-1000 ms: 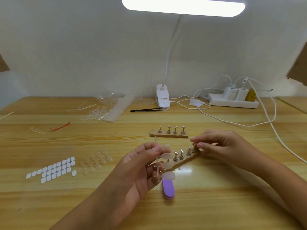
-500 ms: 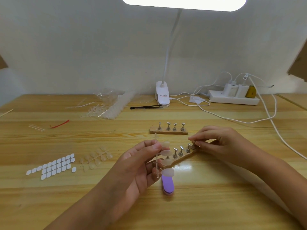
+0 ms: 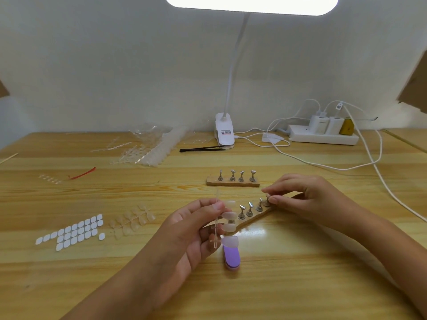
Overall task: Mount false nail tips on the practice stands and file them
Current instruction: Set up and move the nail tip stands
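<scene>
tips (image 3: 229, 227): four or so translucent, on a clear sprue, held up over the near end of the near stand
near stand (image 3: 254, 217): wooden strip with metal pegs, lying at a slant on the table (image 3: 312, 273); three middle pegs seen bare; the near-end peg is hidden behind the sprue
left hand (image 3: 191, 229): sprue stem pinched between thumb and fingers
right hand (image 3: 300, 197): fingertips pinched at the far-end peg; whether a tip is under them cannot be told
far stand (image 3: 233, 182): four pegs, all bare, untouched
file (image 3: 231, 257): purple, flat on the table just below the sprue, not picked up
progress: judged early, mounting barely begun; most pegs remain to be filled, filing not started
spare tips (image 3: 131, 220): second sprue lying left of the hands
tabs (image 3: 74, 232): white adhesive sheet further left, one lying apart from the rows
</scene>
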Demonstrator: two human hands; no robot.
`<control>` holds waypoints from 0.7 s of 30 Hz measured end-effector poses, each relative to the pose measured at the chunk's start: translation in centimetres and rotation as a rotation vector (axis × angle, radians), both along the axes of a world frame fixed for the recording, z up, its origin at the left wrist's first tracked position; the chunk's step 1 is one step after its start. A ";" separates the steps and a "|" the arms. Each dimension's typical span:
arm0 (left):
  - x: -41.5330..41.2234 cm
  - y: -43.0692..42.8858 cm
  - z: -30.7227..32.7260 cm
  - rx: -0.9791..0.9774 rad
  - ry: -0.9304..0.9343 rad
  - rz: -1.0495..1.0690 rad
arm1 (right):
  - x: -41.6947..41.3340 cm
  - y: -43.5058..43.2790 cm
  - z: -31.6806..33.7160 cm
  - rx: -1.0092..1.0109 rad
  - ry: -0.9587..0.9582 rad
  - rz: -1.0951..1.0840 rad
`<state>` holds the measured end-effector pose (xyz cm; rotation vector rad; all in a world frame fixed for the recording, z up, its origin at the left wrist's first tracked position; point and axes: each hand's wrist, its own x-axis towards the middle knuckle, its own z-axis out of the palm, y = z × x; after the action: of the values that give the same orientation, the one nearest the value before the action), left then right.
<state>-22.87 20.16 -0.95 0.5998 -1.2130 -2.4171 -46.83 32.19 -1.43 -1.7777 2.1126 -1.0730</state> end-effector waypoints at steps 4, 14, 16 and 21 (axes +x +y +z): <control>0.2 0.1 0.1 -0.033 -0.011 -0.014 | 0.3 0.2 0.6 -0.121 -0.064 -0.084; 0.1 0.6 0.0 -0.222 -0.027 0.012 | 6.8 -0.3 2.7 -0.124 -0.271 0.162; 0.2 0.7 -0.1 -0.237 -0.011 0.006 | 7.8 -0.5 2.5 -0.114 -0.232 0.198; 0.1 0.5 -0.3 -0.205 0.022 0.014 | 8.5 -0.9 2.0 -0.165 -0.258 0.122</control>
<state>-22.73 20.67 -1.22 0.5161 -1.4197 -2.2444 -38.38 31.30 0.58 -1.7038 1.7887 -1.3923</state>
